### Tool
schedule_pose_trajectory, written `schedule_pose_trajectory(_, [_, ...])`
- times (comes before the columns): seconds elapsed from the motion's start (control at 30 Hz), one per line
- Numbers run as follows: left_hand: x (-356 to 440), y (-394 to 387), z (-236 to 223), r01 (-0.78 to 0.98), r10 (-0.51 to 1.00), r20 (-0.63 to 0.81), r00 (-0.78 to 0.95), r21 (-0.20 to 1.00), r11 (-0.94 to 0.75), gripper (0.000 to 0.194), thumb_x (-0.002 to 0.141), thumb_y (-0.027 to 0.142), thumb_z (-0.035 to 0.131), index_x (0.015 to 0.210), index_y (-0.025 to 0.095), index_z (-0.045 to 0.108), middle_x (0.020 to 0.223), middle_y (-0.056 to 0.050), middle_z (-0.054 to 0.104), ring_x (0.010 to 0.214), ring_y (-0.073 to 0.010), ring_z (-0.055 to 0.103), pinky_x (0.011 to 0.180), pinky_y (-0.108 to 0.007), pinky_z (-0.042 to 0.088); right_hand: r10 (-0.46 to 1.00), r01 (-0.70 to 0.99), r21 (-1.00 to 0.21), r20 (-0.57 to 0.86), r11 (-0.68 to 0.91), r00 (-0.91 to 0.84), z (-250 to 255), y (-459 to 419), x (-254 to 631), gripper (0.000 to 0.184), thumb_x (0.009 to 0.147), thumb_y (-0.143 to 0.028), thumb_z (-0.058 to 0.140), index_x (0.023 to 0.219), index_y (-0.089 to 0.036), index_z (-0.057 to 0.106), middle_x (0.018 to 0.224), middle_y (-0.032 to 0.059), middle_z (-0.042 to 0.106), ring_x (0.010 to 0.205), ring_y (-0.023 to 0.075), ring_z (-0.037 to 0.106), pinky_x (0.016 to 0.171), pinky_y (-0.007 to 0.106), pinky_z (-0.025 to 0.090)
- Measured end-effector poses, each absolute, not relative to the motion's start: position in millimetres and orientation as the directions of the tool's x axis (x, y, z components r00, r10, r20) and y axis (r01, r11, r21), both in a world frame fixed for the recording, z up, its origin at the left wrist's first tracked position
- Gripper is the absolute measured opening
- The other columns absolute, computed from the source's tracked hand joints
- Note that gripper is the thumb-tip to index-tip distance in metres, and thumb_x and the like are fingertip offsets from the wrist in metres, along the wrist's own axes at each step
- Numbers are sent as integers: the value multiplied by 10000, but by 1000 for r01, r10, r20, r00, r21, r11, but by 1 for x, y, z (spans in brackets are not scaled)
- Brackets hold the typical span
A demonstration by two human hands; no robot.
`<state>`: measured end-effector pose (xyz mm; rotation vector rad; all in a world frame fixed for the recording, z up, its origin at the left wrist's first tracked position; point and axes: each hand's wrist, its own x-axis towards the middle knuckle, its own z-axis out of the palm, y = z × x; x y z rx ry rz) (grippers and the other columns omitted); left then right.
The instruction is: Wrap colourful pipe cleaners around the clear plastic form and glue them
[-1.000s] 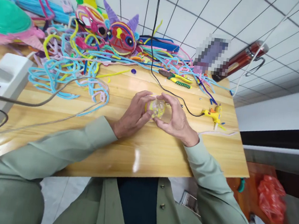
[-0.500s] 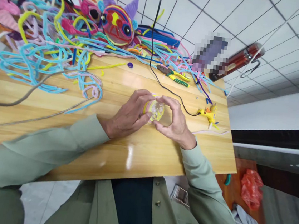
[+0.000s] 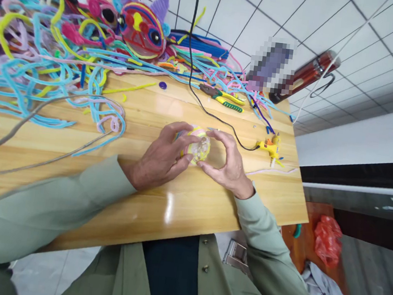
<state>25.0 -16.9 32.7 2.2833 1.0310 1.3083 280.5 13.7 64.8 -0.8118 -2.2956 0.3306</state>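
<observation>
Your left hand (image 3: 160,156) grips the striped piece (image 3: 202,149) between your hands; right hand (image 3: 229,164) curls at its 3 o'clock, can't tell if gripping. Pliers (image 3: 222,98) at 1, glue gun (image 3: 270,147) at 3.

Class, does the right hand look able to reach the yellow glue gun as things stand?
Probably yes: the glue gun lies on the table near the right hand, and nothing appears to stand between them.

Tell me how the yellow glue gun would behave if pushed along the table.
The yellow glue gun would probably swivel rather than roll, given its angular shape. Its black cord would likely drag. The glossy tabletop looks smooth, so sliding may be easy.
</observation>
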Motion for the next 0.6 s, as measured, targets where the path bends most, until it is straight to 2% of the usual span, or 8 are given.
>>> schedule_pose_trajectory(0.17, [23,-13,35,418,666,643,378,523,-743,471,1143,279,529,1591,346,401,1580,-121,550,1521,-285,527,1291,-557,495,610,475,-382,511,793,-606,68,12,279,801,1005,-488,805,1668,-286,403,1480,170,736,1381,357,716,1157,638,615])
schedule_pose_trajectory(0.4, [24,-12,37,416,657,651,380,514,-750,523,1138,251,542,1640,285,399,1567,-153,576,1492,-312,544,1266,-538,491,598,468,-372,508,801,-619,73,11,275,739,1045,-474,767,1665,-266,423,1486,173,739,1373,361,728,1070,608,677])
schedule_pose_trajectory(0.6, [23,-11,38,416,651,657,379,508,-754,521,1136,250,563,1636,268,422,1540,-156,589,1472,-312,552,1262,-536,493,592,473,-357,521,806,-615,71,11,274,747,1045,-491,756,1678,-291,414,1487,145,752,1362,346,737,1142,613,646])
